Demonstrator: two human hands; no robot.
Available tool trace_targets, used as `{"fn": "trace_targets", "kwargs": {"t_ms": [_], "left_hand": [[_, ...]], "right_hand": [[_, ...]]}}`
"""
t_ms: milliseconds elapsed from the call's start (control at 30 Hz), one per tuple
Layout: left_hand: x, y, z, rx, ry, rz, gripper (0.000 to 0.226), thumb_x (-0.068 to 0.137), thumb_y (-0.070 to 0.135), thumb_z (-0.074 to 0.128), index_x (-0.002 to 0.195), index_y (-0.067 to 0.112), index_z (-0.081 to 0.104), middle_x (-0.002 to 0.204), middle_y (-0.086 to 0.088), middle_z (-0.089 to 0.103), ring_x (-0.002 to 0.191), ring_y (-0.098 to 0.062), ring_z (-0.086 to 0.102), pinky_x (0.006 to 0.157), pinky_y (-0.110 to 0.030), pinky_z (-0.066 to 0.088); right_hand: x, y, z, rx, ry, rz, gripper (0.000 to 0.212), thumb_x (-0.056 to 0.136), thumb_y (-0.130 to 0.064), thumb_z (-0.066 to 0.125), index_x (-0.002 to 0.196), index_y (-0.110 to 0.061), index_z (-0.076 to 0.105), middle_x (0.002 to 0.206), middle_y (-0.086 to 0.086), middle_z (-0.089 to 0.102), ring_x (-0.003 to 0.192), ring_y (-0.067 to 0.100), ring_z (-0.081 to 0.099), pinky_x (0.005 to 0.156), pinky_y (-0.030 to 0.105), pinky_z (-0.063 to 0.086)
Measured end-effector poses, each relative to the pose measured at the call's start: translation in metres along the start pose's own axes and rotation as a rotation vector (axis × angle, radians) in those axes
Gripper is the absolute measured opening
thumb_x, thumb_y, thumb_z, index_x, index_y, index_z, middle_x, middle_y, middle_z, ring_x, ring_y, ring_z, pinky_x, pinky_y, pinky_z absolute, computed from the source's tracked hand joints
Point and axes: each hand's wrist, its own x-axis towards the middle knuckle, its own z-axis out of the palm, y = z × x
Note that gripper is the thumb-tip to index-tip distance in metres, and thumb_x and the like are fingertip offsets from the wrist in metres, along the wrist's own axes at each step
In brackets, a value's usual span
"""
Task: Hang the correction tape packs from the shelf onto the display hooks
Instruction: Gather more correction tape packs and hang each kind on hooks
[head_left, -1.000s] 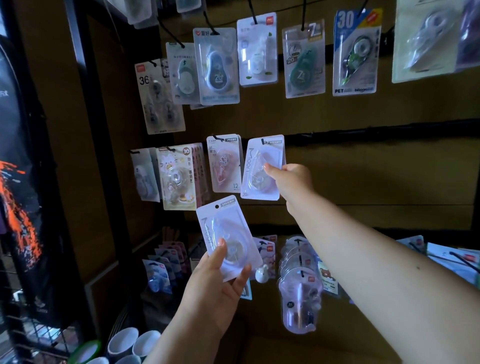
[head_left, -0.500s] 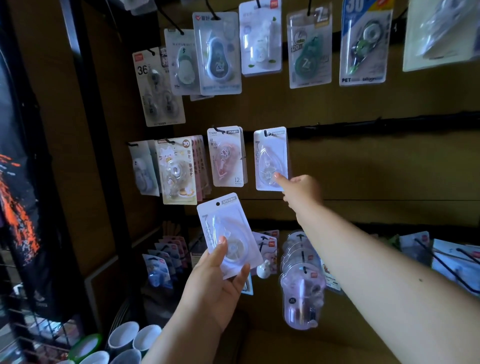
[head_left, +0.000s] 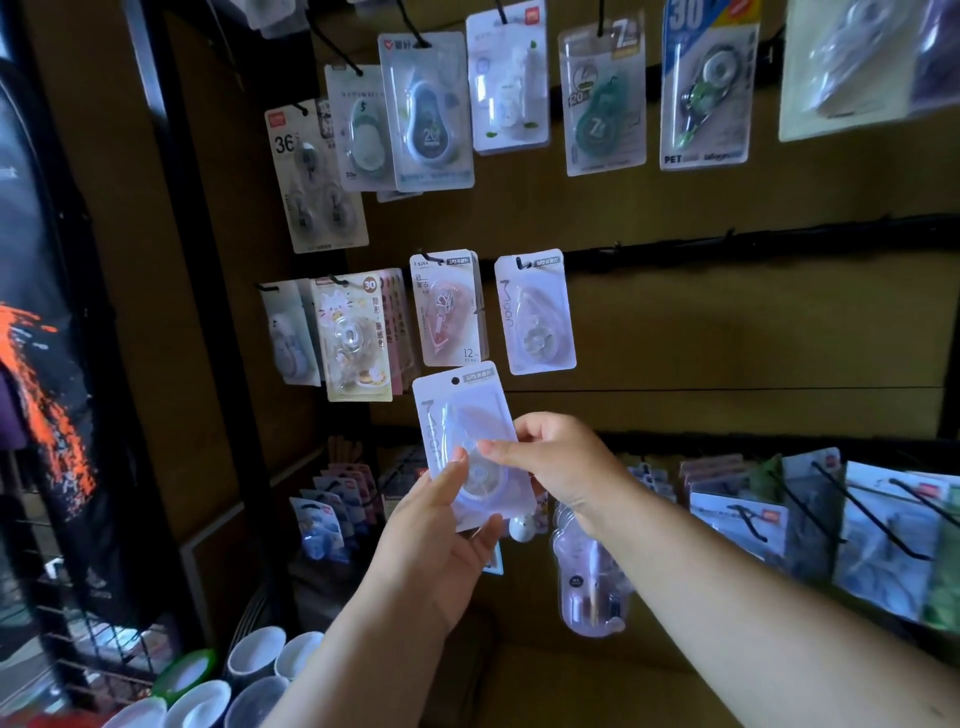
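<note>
Holding the next correction tape pack (head_left: 470, 447) in both hands, just below the hung pack (head_left: 535, 312) on the middle-row hook (head_left: 522, 264). My left hand (head_left: 441, 540) grips its lower end from below, thumb on the blister front, fingers curled round the bottom edge. My right hand (head_left: 556, 462) pinches its right edge, index finger across the clear bubble and thumb behind, I think; the thumb is hidden.

Why this grip: the punch hole (head_left: 455, 381) sits at the top of the card, clear of both hands, so nothing blocks it going over the hook tip. The pack is tilted slightly left of upright and faces me, so I can check it matches the one already hung: same lettering down the left side.

Judgement: this is the hand-over, left to right, before the lift. Next move is up and right of the hung pack's lower edge, hole onto the same hook, in front of that pack. Risk: hook tip is thin and dark against the rail, easy to miss.

Pink pack (head_left: 447, 309) hangs just left of the hung pack.
</note>
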Motion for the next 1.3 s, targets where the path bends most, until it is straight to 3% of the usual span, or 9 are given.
{"fn": "trace_targets", "kwargs": {"t_ms": [167,267,400,533,633,800,1000,1100,1300], "left_hand": [[0.000,0.003,-0.002,0.084,-0.038,0.011,0.044,0.094,0.025,0.063,0.128,-0.002,0.059,0.128,-0.027,0.063,0.108,-0.037,0.066,0.090,-0.041,0.052],[0.000,0.005,-0.005,0.149,-0.074,0.068,0.038,0.091,0.027,0.065,0.116,-0.001,0.066,0.108,-0.019,0.072,0.087,-0.024,0.067,0.080,-0.034,0.049],[0.007,0.007,-0.011,0.339,0.074,0.233,0.019,0.094,0.028,0.063,0.096,0.011,0.071,0.080,-0.004,0.070,0.063,-0.009,0.061,0.059,-0.027,0.049],[0.016,0.009,-0.024,0.491,0.176,0.348,0.016,0.095,0.028,0.062,0.096,0.013,0.068,0.070,0.001,0.067,0.056,-0.004,0.058,0.051,-0.023,0.048],[0.020,0.007,-0.036,0.582,0.180,0.371,0.016,0.095,0.028,0.062,0.095,0.013,0.067,0.057,0.009,0.064,0.051,-0.003,0.058,0.052,-0.024,0.048],[0.023,0.001,-0.048,0.798,0.136,0.382,0.010,0.093,0.025,0.064,0.085,0.020,0.067,0.053,0.010,0.066,0.048,0.002,0.062,0.044,-0.017,0.046],[0.029,-0.009,-0.059,0.916,0.123,0.328,0.010,0.091,0.028,0.068,0.082,0.023,0.068,0.064,0.002,0.068,0.055,-0.005,0.063,0.049,-0.024,0.050],[0.032,-0.014,-0.062,0.930,0.136,0.318,0.010,0.091,0.028,0.067,0.082,0.023,0.068,0.067,-0.002,0.070,0.056,-0.008,0.063,0.050,-0.024,0.052],[0.037,-0.021,-0.064,0.971,0.130,0.319,0.010,0.091,0.030,0.067,0.083,0.023,0.068,0.069,-0.002,0.071,0.059,-0.008,0.064,0.051,-0.023,0.053]], "right_hand": [[-0.004,0.003,-0.003,0.030,0.009,-0.010,0.057,0.076,-0.037,0.076,0.098,0.012,0.057,0.078,0.021,0.058,0.071,0.021,0.052,0.065,0.034,0.042],[-0.002,0.000,-0.006,0.059,0.049,-0.049,0.057,0.074,-0.036,0.077,0.097,0.013,0.057,0.076,0.014,0.056,0.070,0.020,0.049,0.065,0.033,0.038],[0.004,-0.014,-0.018,0.120,0.144,-0.091,0.024,0.075,-0.027,0.078,0.067,-0.008,0.066,0.063,0.000,0.058,0.058,0.011,0.051,0.058,0.023,0.037],[0.012,-0.032,-0.029,0.157,0.217,-0.134,0.052,0.077,-0.031,0.076,0.091,0.014,0.055,0.081,0.023,0.063,0.070,0.018,0.047,0.067,0.031,0.033],[0.020,-0.044,-0.032,0.157,0.270,-0.162,0.046,0.078,-0.031,0.076,0.095,0.010,0.061,0.099,0.027,0.067,0.073,0.025,0.060,0.065,0.031,0.039],[0.037,-0.056,-0.036,0.157,0.308,-0.137,0.026,0.078,-0.031,0.076,0.081,-0.006,0.068,0.081,0.005,0.074,0.077,0.025,0.071,0.057,0.024,0.050],[0.049,-0.053,-0.038,0.172,0.345,-0.119,0.028,0.078,-0.031,0.076,0.075,-0.006,0.063,0.086,0.009,0.074,0.072,0.019,0.068,0.060,0.027,0.049],[0.056,-0.050,-0.038,0.142,0.371,-0.118,0.051,0.076,-0.035,0.075,0.088,0.011,0.056,0.104,0.028,0.065,0.072,0.022,0.056,0.066,0.032,0.040],[0.084,-0.045,-0.036,0.039,0.443,-0.066,0.036,0.080,-0.039,0.072,0.074,-0.006,0.060,0.080,0.009,0.069,0.066,0.018,0.064,0.056,0.027,0.042]]}}
